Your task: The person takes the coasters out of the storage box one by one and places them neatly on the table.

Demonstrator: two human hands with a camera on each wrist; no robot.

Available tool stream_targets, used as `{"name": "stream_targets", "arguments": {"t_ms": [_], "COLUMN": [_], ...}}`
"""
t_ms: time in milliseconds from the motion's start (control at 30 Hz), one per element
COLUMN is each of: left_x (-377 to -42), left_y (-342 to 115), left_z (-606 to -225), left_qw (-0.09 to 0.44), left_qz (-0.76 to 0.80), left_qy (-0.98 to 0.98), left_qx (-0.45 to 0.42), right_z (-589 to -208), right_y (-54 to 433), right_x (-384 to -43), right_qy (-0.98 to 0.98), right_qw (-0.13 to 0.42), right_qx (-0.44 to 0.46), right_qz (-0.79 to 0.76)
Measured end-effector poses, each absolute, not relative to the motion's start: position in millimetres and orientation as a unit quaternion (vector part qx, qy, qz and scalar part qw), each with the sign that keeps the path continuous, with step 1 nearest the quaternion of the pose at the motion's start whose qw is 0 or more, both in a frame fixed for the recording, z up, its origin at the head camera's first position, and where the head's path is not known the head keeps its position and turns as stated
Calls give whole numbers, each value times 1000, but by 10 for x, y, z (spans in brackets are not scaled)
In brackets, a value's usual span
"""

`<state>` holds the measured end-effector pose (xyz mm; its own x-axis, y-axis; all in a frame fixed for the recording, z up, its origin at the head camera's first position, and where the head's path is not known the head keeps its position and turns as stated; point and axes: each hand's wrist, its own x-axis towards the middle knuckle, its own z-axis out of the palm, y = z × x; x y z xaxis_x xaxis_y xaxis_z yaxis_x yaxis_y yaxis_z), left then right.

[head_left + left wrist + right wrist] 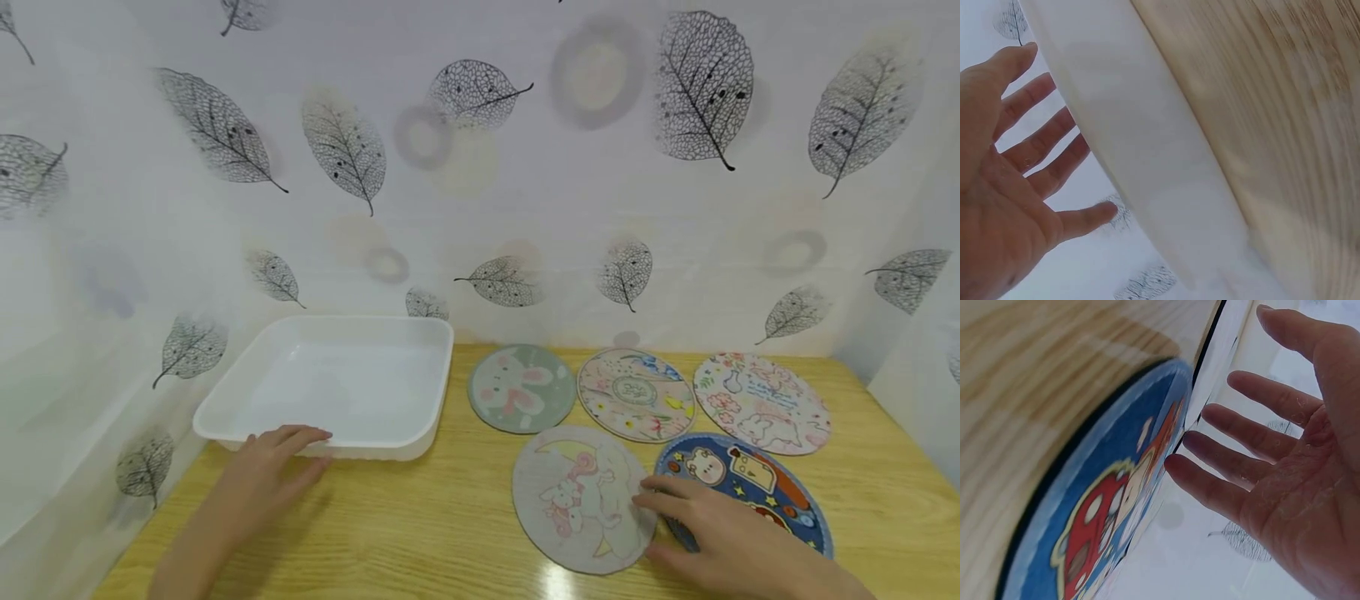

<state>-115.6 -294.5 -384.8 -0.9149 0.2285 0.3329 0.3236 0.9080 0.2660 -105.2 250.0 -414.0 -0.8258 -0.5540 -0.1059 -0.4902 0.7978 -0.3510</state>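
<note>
At the near rim of a white plastic tray [337, 375], my left hand [258, 479] has its fingers extended; in the left wrist view they lie along the edge of the tray wall [1122, 119]. My right hand [720, 529] hovers with spread fingers over a round blue mat [750, 475] printed with cartoon figures. Its fingertips overlap the right edge of a pale round mat [577, 500] with pink unicorns on a moon. In the right wrist view the palm and straight fingers [1229, 469] hold nothing, beside the blue mat [1110, 487].
Behind these lie a grey-green bunny mat [522, 389], a floral mat [636, 393] and a pink-white mat [761, 403] on the wooden table [420, 525]. A white leaf-print cloth [525, 208] hangs along the back and sides.
</note>
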Motion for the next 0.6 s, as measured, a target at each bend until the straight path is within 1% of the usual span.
{"name": "stream_targets", "arguments": {"t_ms": [100,233,333,467,533,600], "left_x": [-1158,-1185,-1209,-1236,-1251,-1264], "left_y": [-2885,-2850,-2856,-2894,-2927,-2962], "left_z": [-3836,-3832,-3849,-3874,-3883,-3886], "left_qw": [173,177,188,220,228,229], "left_qz": [-146,-127,-109,-96,-90,-89], "left_qy": [-958,-959,-961,-957,-955,-955], "left_qx": [-176,-182,-173,-164,-165,-166], "right_z": [-4155,-4181,-4188,-4200,-4205,-4211], "right_y": [2593,2719,2806,2907,2949,2986], "right_x": [-1058,-1050,-1041,-1043,-1046,-1043], "right_qy": [948,950,951,949,948,948], "right_qw": [109,101,75,16,-11,-25], "right_qx": [-253,-247,-256,-282,-288,-286], "right_qz": [-161,-163,-155,-143,-137,-139]}}
